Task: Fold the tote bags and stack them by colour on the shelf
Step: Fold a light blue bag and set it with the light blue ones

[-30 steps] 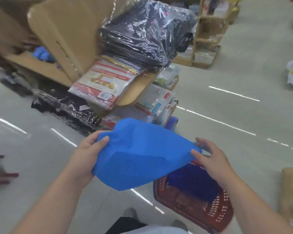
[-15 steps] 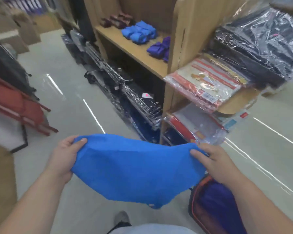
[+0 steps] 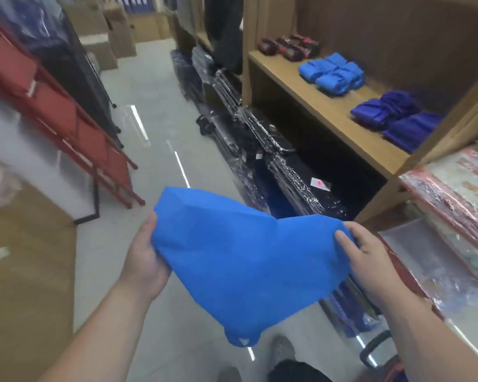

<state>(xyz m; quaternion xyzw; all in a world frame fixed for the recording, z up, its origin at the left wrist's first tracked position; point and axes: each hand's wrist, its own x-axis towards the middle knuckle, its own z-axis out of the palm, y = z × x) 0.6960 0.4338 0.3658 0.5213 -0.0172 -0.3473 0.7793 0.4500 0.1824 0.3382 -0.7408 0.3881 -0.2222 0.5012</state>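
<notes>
Head view: we see the left hand [image 3: 144, 260] and right hand [image 3: 370, 260] hold one blue bag [image 3: 246, 260] in the air over the floor [image 3: 155, 86], near the shelf [image 3: 329, 114].
Left fingers: thumb clamps the bag's left edge; the rest are under the cloth, we cannot tell.
Right fingers: curled, pinching the right corner.
Bag shape: slack, sagging to a low point.
On shelf: maroon rolls [image 3: 287, 46], light blue folded bags [image 3: 331, 74], dark blue folded bags [image 3: 398, 117], each group apart.
Under shelf: black plastic-wrapped packs [image 3: 273, 150].

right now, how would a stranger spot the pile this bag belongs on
Find the wooden shelf on the right. The light blue pile sits mid-shelf. It is brighter than the darker blue pile nearer you and the maroon rolls behind.
</notes>
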